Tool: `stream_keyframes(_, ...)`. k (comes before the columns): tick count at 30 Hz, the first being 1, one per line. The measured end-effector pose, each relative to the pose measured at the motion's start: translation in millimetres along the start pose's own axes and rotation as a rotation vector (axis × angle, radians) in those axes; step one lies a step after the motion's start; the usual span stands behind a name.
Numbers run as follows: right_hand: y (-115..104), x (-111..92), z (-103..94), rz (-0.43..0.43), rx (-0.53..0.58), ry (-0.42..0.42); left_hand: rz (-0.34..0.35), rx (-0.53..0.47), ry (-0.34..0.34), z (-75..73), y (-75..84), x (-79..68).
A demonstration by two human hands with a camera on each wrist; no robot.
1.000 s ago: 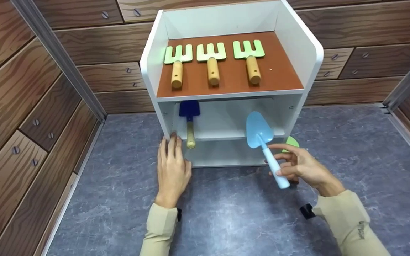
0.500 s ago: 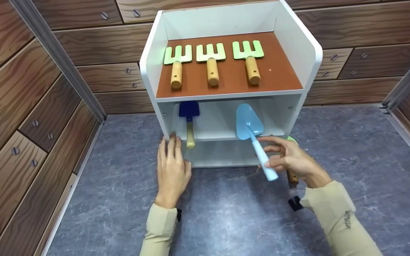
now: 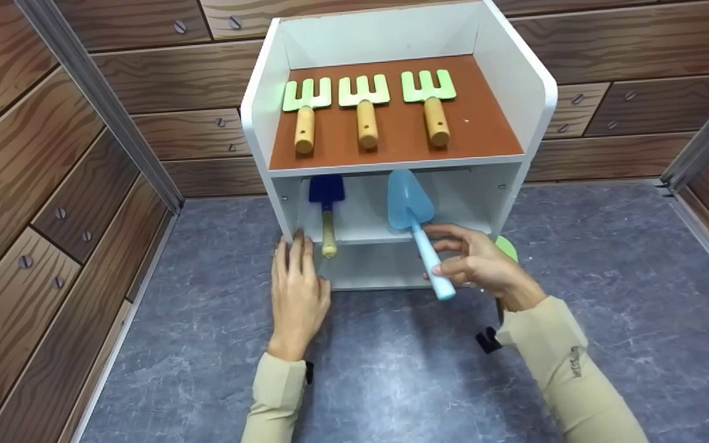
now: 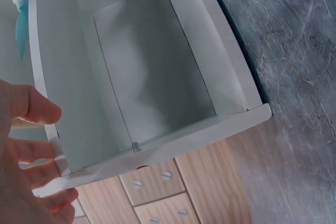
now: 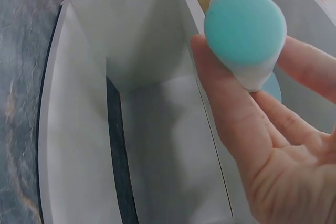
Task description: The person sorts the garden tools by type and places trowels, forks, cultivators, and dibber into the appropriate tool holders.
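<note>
In the head view my right hand pinches the handle of a light blue trowel, its blade pointing up and away in front of the middle shelf. The right wrist view shows the handle's turquoise end between thumb and fingers. My left hand rests with straight fingers on the left front edge of a white shelf unit. Just right of those fingers lies a dark blue spade on the middle shelf, its wooden handle sticking out over the edge.
Three green hand forks with wooden handles lie in a row on the brown top. A green-bladed tool is on the grey floor at the unit's right side, partly behind my right hand. Wood-patterned walls surround the floor.
My right hand has carried the light blue trowel leftward and farther up toward the middle shelf. My left hand has stayed at the unit's left edge.
</note>
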State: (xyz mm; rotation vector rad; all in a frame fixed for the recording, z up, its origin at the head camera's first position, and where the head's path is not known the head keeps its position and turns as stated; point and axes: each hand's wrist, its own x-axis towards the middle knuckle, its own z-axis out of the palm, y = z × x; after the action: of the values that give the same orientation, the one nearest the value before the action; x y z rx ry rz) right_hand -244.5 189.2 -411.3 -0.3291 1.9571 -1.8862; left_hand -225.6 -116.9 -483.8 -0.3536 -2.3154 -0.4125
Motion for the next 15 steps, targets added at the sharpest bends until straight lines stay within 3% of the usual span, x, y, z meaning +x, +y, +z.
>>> stream_keyframes(15,-15,17,13.2,0.035,0.033,0.022,-0.001,0.009,-0.011,-0.9,0.4,0.5)
